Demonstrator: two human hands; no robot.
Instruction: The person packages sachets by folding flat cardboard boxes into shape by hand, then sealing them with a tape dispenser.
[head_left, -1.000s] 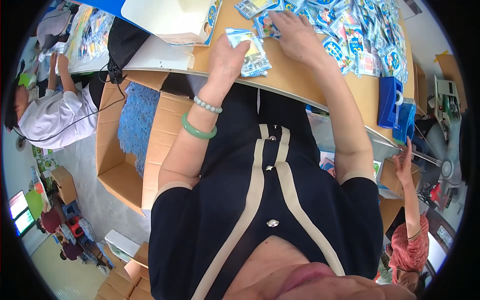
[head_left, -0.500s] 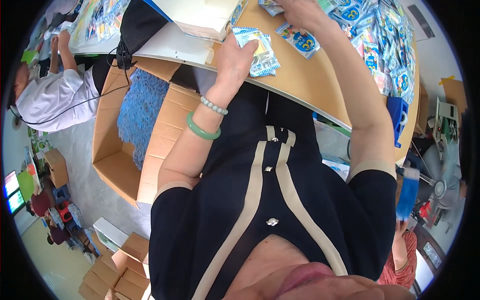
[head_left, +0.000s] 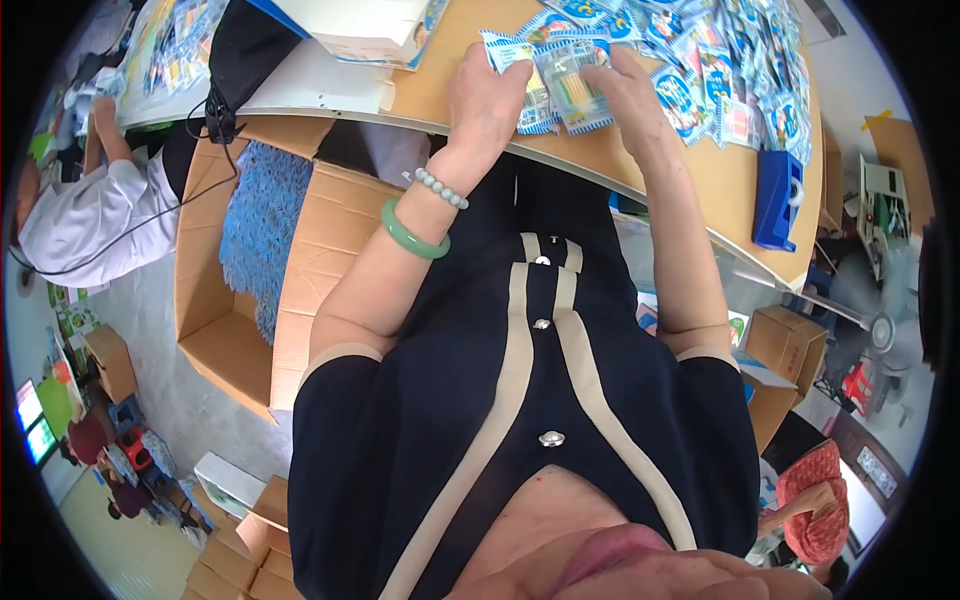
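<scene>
My left hand (head_left: 488,105) is closed on a small blue-and-white plastic packet (head_left: 535,100), thumb on top, above the table's near edge. Right beside it, my right hand (head_left: 635,110) pinches another packet (head_left: 575,85) by its right side. Pastel strips show through this packet's clear window, and the two packets touch or overlap. Beyond my hands and to the right, a heap of similar blue packets (head_left: 735,65) covers the tabletop (head_left: 630,170). Whether more packets lie under the one in my left hand, I cannot tell.
An open white box (head_left: 370,45) stands left of my hands. A blue tape dispenser (head_left: 775,205) sits at the table's right end. Below the left edge is a cardboard box (head_left: 215,335) with blue shaggy material (head_left: 265,235). A co-worker's white sleeve (head_left: 100,215) shows at far left.
My right hand has come back from the heap toward my left hand, bringing a packet next to the one held there. A person behind at the right has shifted.
</scene>
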